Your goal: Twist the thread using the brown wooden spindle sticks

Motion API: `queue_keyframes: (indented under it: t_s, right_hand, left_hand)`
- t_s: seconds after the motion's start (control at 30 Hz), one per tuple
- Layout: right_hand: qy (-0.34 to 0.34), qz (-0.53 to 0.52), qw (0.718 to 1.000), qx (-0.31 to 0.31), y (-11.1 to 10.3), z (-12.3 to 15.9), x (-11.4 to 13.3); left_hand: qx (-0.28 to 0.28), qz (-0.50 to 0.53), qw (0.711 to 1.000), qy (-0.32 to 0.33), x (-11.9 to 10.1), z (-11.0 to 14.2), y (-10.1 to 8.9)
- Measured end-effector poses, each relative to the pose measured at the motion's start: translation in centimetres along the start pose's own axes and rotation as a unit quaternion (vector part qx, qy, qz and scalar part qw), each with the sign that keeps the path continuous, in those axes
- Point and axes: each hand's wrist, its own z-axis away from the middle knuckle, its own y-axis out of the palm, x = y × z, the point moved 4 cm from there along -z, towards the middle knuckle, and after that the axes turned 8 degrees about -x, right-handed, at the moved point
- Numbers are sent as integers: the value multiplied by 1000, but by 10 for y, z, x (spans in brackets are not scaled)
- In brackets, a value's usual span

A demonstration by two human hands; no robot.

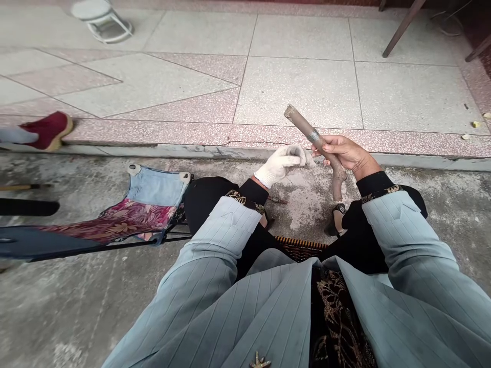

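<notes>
My right hand (343, 152), bare, is closed around a crooked wooden stick (305, 122) with a rough broken upper end. Thin metal wire (313, 136) is wound in tight turns around the stick just above my fingers. The stick tilts up to the left, and its bent lower end points down toward my feet. My left hand (282, 162) wears a white knit glove, greyish at the fingers, which are curled shut on a loose coil of thin wire (316, 162). The coil spreads between my two hands, below the stick.
A folding seat (141, 212) of patterned cloth and denim stands at my left. Ahead runs a low stone step (192, 134) up to a tiled floor. Another person's red shoe (48, 131) rests at its left end. A white stool (107, 23) is farther back.
</notes>
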Motion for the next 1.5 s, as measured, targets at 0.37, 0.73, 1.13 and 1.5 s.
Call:
queue_keyframes:
  t_s: [0.37, 0.73, 1.13, 1.5]
  right_hand:
    - [48, -85, 991, -89, -4, -7, -12]
    - [83, -26, 996, -4, 1, -8, -16]
    - [67, -21, 997, -35, -1, -9, -18]
    - [61, -129, 987, -71, -4, -8, -12]
  left_hand:
    - [-80, -49, 995, 23, 5, 1, -1]
    - [-28, 95, 993, -71, 16, 4, -1]
    - [-160, 114, 980, -28, 26, -1, -4]
    - [-158, -240, 946, 150, 6, 6, 3]
